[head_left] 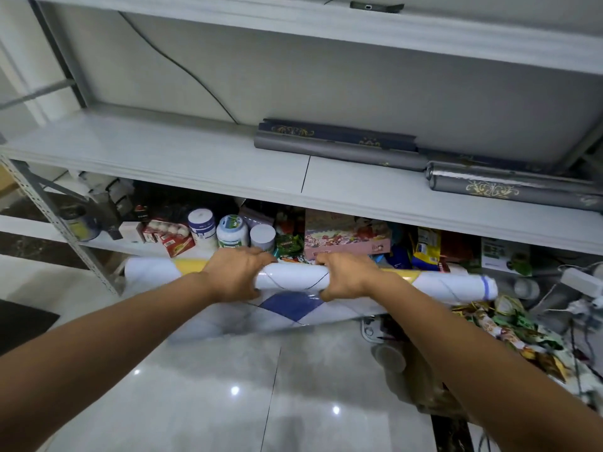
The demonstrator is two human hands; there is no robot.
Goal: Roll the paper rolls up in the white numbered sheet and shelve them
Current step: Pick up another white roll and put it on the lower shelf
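A long white sheet [293, 277] with thin dark lines, a blue diamond and yellow patches is partly rolled into a tube, held level in front of the low shelf. My left hand [235, 275] grips the tube left of centre and my right hand [346, 277] grips it right of centre, fingers curled over the top. The sheet's loose tail [284, 308] hangs below the tube. Any paper rolls inside are hidden. Several grey and navy rolls [339, 146] with gold ornament lie on the middle shelf [195, 158] at the right.
The low shelf behind the tube is crowded with white jars [231, 231], a pink box [346, 239] and snack packets [427, 246]. Wrappers, cables and a white adapter [580, 282] clutter the floor at right. Glossy tiles [228, 386] lie below. A metal upright [58, 223] stands at left.
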